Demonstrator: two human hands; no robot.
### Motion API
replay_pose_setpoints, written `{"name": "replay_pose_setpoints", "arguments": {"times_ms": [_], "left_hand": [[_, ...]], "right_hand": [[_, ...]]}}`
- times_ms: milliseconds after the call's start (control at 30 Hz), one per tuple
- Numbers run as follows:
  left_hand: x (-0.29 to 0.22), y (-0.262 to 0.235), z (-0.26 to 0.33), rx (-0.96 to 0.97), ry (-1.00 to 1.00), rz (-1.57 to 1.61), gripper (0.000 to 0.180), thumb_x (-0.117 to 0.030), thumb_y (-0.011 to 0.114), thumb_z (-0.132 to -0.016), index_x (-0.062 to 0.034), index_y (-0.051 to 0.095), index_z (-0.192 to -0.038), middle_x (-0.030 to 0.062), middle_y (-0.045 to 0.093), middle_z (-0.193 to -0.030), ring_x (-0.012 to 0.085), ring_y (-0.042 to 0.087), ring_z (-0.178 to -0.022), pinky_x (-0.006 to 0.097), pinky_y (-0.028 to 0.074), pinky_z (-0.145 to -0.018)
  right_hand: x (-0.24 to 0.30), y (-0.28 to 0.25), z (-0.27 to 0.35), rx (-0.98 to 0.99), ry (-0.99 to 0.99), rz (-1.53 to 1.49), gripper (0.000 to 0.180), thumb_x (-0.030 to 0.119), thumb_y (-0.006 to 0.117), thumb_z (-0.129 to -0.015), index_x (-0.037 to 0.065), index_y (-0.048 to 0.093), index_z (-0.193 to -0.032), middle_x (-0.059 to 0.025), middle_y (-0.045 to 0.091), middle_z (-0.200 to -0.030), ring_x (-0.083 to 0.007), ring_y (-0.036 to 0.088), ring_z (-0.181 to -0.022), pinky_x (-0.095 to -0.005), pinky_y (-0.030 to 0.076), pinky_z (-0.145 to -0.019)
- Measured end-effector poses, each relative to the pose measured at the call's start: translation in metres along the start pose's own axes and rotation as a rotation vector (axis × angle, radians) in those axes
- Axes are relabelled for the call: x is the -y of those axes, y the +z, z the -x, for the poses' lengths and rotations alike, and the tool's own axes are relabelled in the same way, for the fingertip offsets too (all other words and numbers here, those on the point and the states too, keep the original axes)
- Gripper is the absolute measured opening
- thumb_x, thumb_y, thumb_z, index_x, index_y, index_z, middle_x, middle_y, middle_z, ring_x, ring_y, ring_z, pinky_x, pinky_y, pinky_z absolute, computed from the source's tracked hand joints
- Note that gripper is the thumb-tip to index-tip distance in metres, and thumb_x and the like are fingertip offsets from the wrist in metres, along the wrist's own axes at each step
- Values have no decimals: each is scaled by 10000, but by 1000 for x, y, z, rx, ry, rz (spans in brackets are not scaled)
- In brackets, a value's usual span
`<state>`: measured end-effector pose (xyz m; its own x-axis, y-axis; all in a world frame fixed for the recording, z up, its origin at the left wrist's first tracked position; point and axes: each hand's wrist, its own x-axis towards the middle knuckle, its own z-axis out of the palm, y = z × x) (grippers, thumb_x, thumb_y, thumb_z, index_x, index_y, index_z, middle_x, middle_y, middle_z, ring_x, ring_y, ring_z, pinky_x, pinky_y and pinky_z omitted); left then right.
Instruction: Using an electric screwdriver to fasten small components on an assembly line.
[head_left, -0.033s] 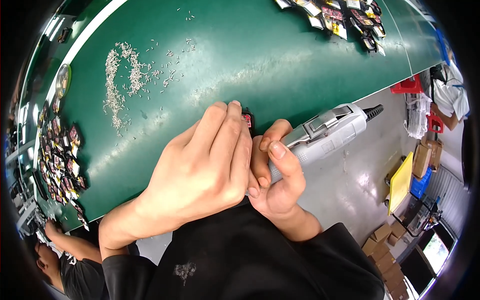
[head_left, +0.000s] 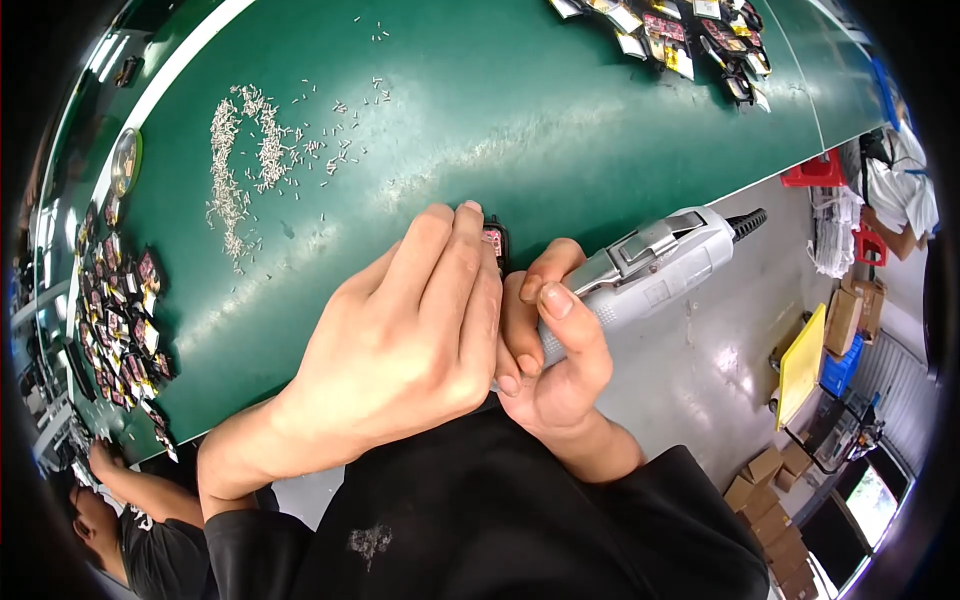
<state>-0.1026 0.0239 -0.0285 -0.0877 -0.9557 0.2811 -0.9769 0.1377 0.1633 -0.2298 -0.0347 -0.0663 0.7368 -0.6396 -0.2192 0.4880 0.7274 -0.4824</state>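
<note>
At the left of the bench [head_left: 450,110], the piled black-and-red parts [head_left: 120,320] and the scattered small silvery pieces [head_left: 228,180] lie as they did in the earlier frame. The left hand [head_left: 400,320] is kept in virtually the same pose, its fingers laid together and bent; whether anything is gripped beneath them cannot be made out. Just beyond their tips, near the bench's front edge, a small black-framed part [head_left: 494,238] is partly exposed, its red face seemingly a little paler than before. By the right hand [head_left: 565,370], the grey corded tool [head_left: 670,275] is still held, fingers curled closely around it, its tip hidden. No advance in the work is judged to be shown.
</note>
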Motion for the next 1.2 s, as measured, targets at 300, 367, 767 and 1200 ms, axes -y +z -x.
{"name": "replay_pose_setpoints", "arguments": {"times_ms": [300, 367, 767, 1200], "left_hand": [[0, 0, 13, 51, -26, 49, 470, 8, 663, -602, 153, 570, -1039, 256, 548, -1168, 341, 577, -976, 373, 539, -722], [-1, 2, 14, 47, -17, 33, 460, 6, 661, -603, 157, 573, -1030, 259, 549, -1166, 343, 577, -979, 374, 539, -728], [1, 8, 16, -6, -29, 63, 386, 23, 662, -627, 163, 589, -979, 275, 581, -1094, 351, 598, -934, 376, 542, -728], [1, 10, 18, -51, -70, 129, 397, 10, 676, -608, 158, 591, -966, 252, 590, -1069, 340, 595, -936, 362, 541, -721]], "right_hand": [[75, 5, -36, 504, -222, 240, 182, 262, 440, -978, 80, 447, -974, 13, 412, -555, -97, 419, -432, -262, 408, -489], [87, 14, -44, 517, -252, 291, 266, 333, 421, -983, 80, 503, -975, 13, 410, -549, -98, 425, -447, -266, 392, -516], [74, 12, -75, 530, -244, 375, 371, 401, 364, -987, 83, 554, -979, 21, 391, -531, -91, 374, -436, -265, 353, -495], [82, 26, -68, 574, -203, 493, 322, 378, 373, -982, 99, 530, -954, 17, 417, -549, -85, 404, -446, -263, 384, -530]]}}
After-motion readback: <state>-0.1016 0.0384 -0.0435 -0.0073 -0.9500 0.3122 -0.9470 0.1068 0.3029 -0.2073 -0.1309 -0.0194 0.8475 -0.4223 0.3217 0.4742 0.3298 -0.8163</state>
